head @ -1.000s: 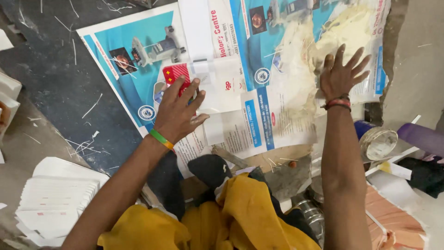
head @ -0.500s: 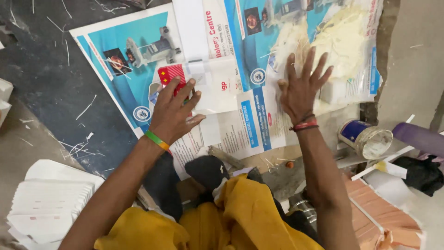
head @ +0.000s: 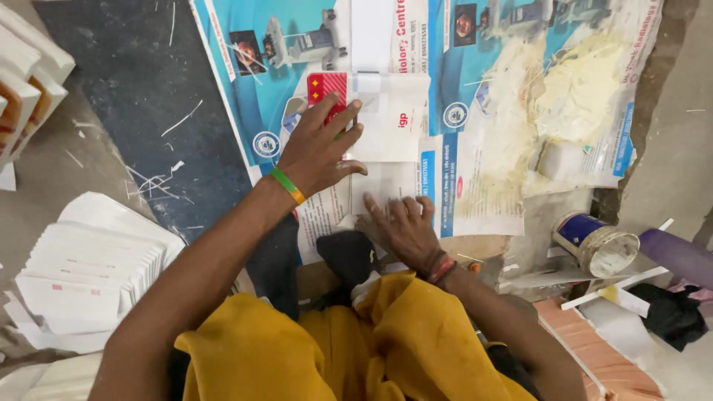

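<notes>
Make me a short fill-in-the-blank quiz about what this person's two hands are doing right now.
1. The left hand presses flat on a white and ____ folded paper piece.
2. The left wrist wears a green and ____ band.
3. The right hand lies palm ____ on the white sheet.
4. The open tin lies to the person's ____.

Missing words: red; orange; down; right

A single head-worn camera looks almost straight down from above the person's lap, at close range. The near edge shows the yellow garment (head: pixel 334 349); the far edge reaches the printed blue poster (head: pixel 245 82) on the floor. No second view overlaps.
</notes>
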